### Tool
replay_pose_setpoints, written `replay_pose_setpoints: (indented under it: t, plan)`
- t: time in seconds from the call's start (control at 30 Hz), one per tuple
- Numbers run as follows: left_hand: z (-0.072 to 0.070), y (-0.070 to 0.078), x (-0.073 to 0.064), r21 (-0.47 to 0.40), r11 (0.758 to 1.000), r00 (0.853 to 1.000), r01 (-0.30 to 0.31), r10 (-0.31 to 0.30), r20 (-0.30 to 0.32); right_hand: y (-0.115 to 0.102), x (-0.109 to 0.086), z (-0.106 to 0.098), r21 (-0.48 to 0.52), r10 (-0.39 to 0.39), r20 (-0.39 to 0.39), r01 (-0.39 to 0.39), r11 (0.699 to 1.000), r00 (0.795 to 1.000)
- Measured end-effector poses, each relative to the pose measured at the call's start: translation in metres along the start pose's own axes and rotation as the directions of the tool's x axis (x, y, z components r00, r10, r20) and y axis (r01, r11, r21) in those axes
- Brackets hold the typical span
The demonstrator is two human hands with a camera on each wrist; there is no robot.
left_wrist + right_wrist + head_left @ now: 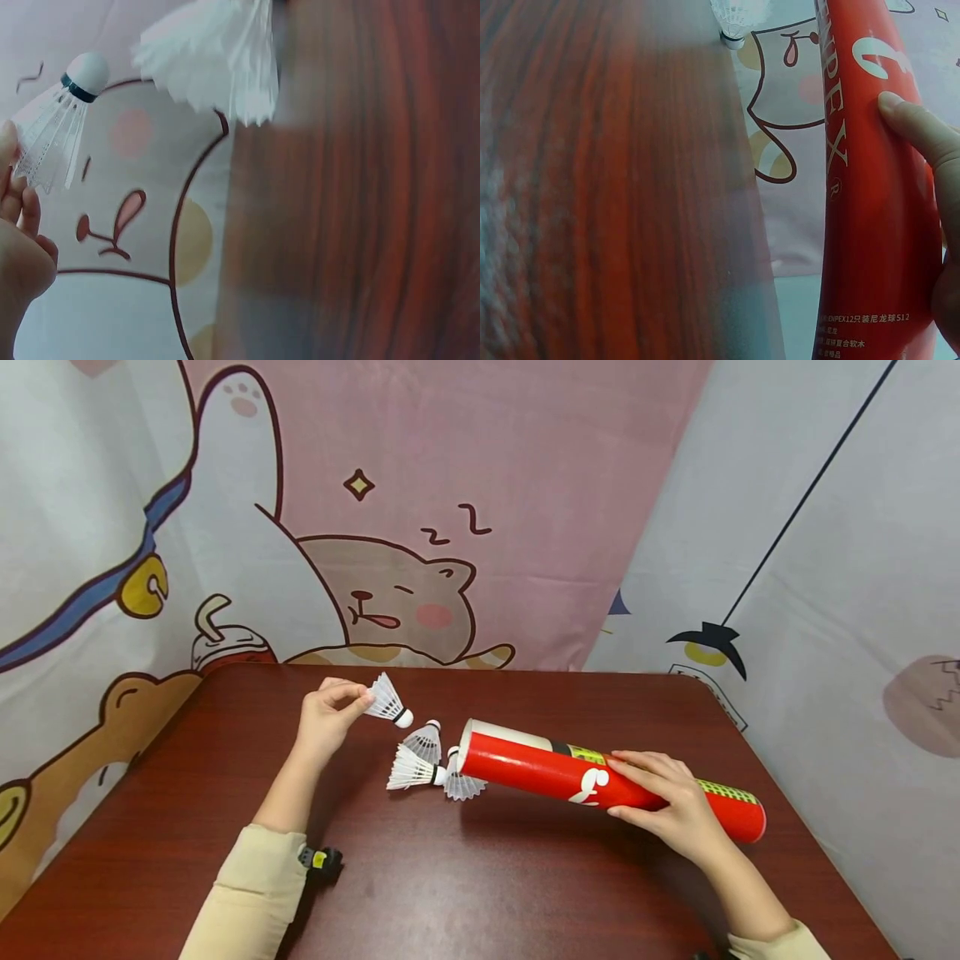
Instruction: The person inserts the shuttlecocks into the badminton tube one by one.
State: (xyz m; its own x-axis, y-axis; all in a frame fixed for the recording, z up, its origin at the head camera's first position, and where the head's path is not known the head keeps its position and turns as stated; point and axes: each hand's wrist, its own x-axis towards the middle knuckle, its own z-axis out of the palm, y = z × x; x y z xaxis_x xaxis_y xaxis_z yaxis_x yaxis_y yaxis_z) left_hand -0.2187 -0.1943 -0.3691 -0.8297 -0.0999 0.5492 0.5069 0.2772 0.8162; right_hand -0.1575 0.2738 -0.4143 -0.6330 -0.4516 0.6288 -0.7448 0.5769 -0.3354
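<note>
My left hand (324, 720) pinches a white shuttlecock (386, 700) by the edge of its skirt, over the table's far left part. Its cork points down and right; the left wrist view shows the dark green band (79, 88) around it. A long red shuttlecock tube (536, 770) lies in the grip of my right hand (671, 803), thumb along the near side. The tube's left end is raised and faces the shuttlecocks. Beside that end, a feathered shuttlecock (411, 770) and two mesh-skirted ones, one behind it (424, 743) and one partly hidden by the tube (463, 787), rest together.
The dark reddish wooden table (450, 877) ends at the back against a printed cloth (570, 527) with cartoon animals. Another cloth side (847, 610) hangs along the right edge. A small black device (324, 864) sits at my left cuff.
</note>
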Motion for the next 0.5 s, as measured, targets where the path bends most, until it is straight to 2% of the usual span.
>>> replay_pose_setpoints:
  t: [0.3,0.5]
  plan:
    - [0.016,0.022,-0.014,-0.084,0.994,0.998,-0.067,0.066,-0.016,0.000,0.000,0.001,0.002,-0.002,-0.002,0.002,1.000,1.000]
    - [0.031,0.032,-0.022,-0.097,0.987,0.992,-0.128,0.129,0.011,0.001,0.000,0.001,-0.001,-0.009,-0.009,0.009,1.000,1.000]
